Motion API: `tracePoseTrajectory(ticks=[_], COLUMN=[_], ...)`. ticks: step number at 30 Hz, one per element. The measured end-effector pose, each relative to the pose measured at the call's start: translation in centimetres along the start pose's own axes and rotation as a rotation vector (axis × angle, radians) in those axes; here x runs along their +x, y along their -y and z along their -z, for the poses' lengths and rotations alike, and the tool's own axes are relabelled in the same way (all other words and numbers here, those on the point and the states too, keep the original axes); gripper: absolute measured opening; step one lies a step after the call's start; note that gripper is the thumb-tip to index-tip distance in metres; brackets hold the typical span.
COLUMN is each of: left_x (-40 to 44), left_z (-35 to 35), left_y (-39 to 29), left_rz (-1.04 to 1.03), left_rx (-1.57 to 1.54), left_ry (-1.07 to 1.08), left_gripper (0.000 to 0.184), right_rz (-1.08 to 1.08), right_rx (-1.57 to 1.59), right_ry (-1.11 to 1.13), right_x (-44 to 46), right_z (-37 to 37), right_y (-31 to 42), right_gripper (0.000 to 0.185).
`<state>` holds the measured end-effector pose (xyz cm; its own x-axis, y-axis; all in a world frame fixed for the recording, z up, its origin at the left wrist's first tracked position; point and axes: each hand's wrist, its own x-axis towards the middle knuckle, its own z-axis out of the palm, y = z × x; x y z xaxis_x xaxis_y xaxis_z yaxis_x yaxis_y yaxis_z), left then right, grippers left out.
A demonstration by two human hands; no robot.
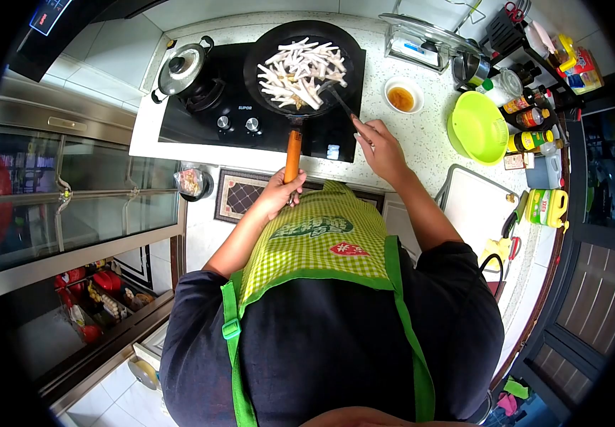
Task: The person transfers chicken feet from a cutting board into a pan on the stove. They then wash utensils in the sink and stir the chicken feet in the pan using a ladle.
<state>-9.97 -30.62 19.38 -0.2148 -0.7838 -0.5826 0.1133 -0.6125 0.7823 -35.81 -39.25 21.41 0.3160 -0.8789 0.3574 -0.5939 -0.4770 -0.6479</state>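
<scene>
A black wok (254, 62) sits on the cooktop, holding a heap of pale, slender, branching pieces that look like chicken feet (304, 71). My left hand (284, 192) is closed around the lower end of the wok's orange-brown wooden handle (293, 156). In my right hand (382, 149) is a spatula (342, 102), gripped by its handle. Its dark shaft slants into the wok, and the blade touches the right side of the heap. Right of the wok stands a small white bowl (403, 95) with brownish liquid in it.
A lidded pot (183, 69) stands on the left burner of the black cooktop (200, 128). At the right are a green basin (477, 128), several sauce bottles (532, 140), a white cutting board (475, 203) and a yellow-green jug (546, 208). A glass lid (432, 32) leans at the back.
</scene>
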Motion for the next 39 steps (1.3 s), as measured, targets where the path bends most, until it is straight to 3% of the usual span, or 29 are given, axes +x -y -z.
tracePoseTrajectory(ticks=[14, 16, 32, 39], left_x=[0.2, 0.3, 0.2, 0.5], left_z=[0.0, 0.2, -0.2, 0.0], left_y=[0.1, 0.3, -0.3, -0.1], left_rz=[0.012, 0.009, 0.014, -0.003], left_rx=[-0.013, -0.029, -0.038, -0.042], left_ry=[-0.016, -0.015, -0.017, -0.008], left_gripper=[0.025, 0.031, 0.029, 0.029], right_rz=[-0.035, 0.047, 0.010, 0.037], right_rx=[0.039, 0.007, 0.009, 0.006], right_ry=[0.063, 0.028, 0.064, 0.065], right_x=[0.1, 0.1, 0.4, 0.5], right_z=[0.0, -0.1, 0.7, 1.9], right_y=[-0.2, -0.4, 0.4, 1.2], right_gripper=[0.033, 0.036, 0.040, 0.050])
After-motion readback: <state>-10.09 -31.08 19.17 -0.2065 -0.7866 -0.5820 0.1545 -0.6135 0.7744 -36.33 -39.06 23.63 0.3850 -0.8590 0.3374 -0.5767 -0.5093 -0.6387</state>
